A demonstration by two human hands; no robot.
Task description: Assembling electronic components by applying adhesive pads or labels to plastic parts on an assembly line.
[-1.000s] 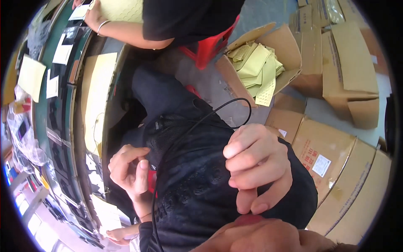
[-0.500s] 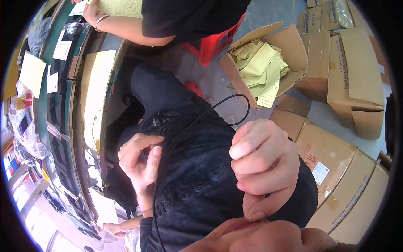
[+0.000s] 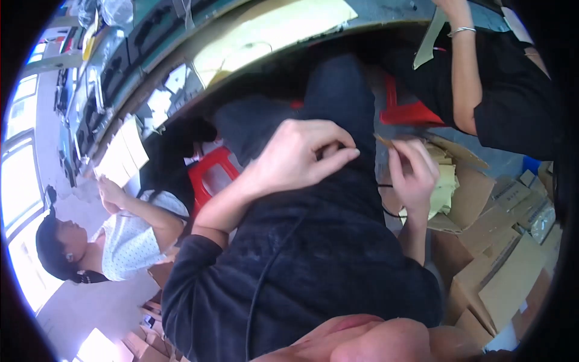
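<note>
My left hand (image 3: pixel 304 155) is over my lap, its thumb and forefinger closed together at the tips. Whatever may be between them is too small to make out. To its right, my right hand (image 3: pixel 415 172) pinches a small thin brownish piece (image 3: pixel 382 141) that pokes out past the fingertips toward the left hand. The two hands are apart. A dark cord (image 3: pixel 259 289) runs down the front of my black top.
A workbench with a pale yellow sheet (image 3: pixel 271 42) lies ahead. An open carton (image 3: pixel 467 202) of yellow pieces stands right, near more cartons (image 3: pixel 512 265). Co-workers sit at both sides, the left one in a dotted top (image 3: pixel 129 244). Red stools (image 3: pixel 211 175) stand nearby.
The view has turned left, bringing the co-worker in the dotted top into sight. My right hand has moved down and away from my face, and a small brownish piece now shows in its fingers.
</note>
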